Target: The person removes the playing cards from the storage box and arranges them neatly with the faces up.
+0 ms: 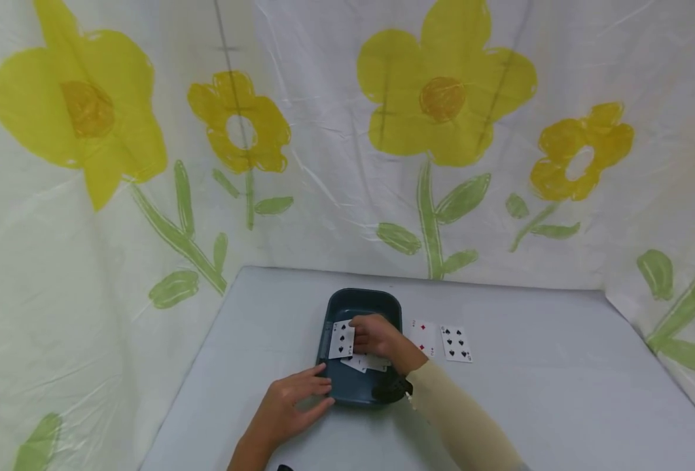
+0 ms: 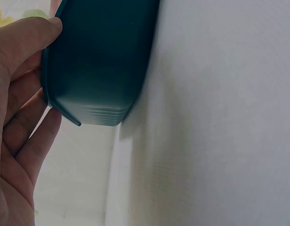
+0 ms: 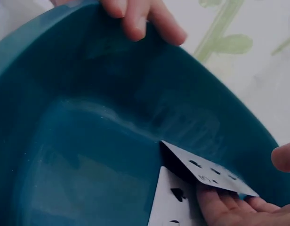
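Observation:
A dark teal plastic basin (image 1: 356, 396) stands on the white table. My left hand (image 1: 294, 399) grips its near left rim; in the left wrist view the thumb (image 2: 46, 30) lies on the outer wall, and in the right wrist view fingertips (image 3: 135, 23) hook over the rim inside. My right hand (image 1: 379, 340) reaches into the basin. Its fingers (image 3: 229, 205) touch the underside of a tilted spade playing card (image 3: 215, 172), while the thumb (image 3: 285, 157) stands off from the card. Below it, more white playing cards (image 3: 173, 195) lie on the basin floor, partly hidden.
To the right of the basin a diamond card (image 1: 422, 337) and a six of spades (image 1: 456, 345) lie face up on the table (image 1: 536, 386). A white curtain (image 1: 324, 163) printed with yellow flowers hangs behind and at both sides of the table.

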`<move>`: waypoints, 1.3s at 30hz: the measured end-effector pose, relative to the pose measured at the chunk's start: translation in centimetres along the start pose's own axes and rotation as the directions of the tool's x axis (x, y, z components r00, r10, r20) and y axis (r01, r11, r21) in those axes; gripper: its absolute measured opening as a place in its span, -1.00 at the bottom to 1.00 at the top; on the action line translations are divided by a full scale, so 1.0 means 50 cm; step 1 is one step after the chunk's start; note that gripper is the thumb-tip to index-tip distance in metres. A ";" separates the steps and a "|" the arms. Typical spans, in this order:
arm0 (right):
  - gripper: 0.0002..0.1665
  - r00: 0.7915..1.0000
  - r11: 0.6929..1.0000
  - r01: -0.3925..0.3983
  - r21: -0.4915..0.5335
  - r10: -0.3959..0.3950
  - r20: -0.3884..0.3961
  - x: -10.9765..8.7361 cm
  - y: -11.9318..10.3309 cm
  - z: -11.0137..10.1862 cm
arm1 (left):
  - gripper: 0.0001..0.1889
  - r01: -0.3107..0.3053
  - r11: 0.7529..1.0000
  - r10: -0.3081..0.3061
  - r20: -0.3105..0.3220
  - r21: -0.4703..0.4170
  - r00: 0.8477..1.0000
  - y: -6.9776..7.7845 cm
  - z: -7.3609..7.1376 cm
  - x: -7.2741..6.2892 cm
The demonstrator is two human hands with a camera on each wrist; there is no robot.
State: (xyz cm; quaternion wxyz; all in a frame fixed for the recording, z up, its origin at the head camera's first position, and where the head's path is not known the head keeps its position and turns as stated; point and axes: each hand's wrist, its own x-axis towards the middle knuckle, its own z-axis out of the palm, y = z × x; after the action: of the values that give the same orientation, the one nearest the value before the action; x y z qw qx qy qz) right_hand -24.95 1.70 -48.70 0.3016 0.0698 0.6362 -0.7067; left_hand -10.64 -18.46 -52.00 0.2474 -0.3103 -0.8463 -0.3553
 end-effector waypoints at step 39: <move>-0.55 0.994 0.989 0.104 -0.109 -0.108 -0.030 -0.015 -0.002 0.008 | -0.82 0.017 1.000 -0.018 0.005 0.007 1.000 0.004 0.000 -0.003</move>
State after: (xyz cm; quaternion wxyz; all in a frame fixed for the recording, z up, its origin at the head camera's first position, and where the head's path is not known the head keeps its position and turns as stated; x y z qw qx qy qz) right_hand -24.26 1.58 -48.18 0.2554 0.0320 0.6813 -0.6853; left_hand -10.40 -18.37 -51.99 0.2432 -0.3029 -0.8509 -0.3536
